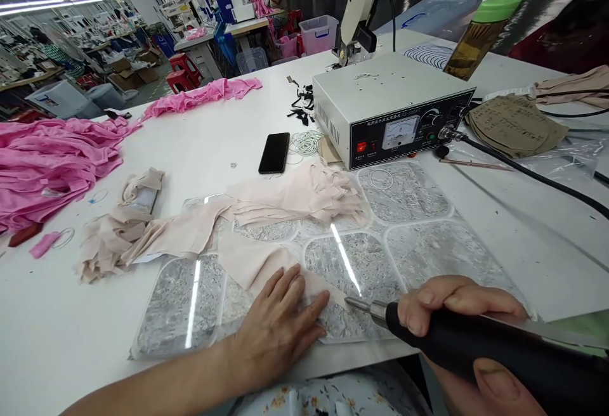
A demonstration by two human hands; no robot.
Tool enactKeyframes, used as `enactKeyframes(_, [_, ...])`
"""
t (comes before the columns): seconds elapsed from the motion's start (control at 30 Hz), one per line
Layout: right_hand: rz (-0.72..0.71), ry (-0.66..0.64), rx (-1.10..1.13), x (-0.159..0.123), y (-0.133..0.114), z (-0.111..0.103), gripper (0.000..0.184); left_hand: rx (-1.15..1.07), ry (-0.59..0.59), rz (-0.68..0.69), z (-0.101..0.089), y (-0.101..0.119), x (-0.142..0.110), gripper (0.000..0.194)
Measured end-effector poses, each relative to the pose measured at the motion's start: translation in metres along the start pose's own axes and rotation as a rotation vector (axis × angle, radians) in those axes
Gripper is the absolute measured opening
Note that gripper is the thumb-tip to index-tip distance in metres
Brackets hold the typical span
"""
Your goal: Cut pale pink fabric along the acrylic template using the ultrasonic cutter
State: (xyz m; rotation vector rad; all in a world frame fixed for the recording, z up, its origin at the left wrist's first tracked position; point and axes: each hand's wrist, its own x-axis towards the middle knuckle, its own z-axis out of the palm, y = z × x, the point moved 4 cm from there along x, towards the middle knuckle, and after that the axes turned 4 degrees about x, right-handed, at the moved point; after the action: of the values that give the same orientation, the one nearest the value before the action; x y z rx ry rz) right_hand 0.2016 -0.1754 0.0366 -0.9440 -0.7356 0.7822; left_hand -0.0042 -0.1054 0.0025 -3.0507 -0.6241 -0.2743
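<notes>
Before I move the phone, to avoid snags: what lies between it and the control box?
In the head view, a pale coiled cord and a flat tan piece lie between them.

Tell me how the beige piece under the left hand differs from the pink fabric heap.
The beige piece is pale; the pink heap is vivid. The beige piece lies spread, partly under the left hand; the pink heap lies crumpled. The beige piece looks smaller than the pink heap. Both are cloth.

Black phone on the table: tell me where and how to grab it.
Pinch the phone by its long edges, mid-length, probably best from above and left: it lies flat, coiled cord beside its right edge and beige fabric near its lower end.
</notes>
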Motion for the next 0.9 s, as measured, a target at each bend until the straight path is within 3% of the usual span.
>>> enactKeyframes(0.9, [-0.01,-0.011,0.003,0.0,0.0026,-0.0017,0.016,-0.025,0.007,-0.049,0.0078,0.0068,-0.0032,0.048])
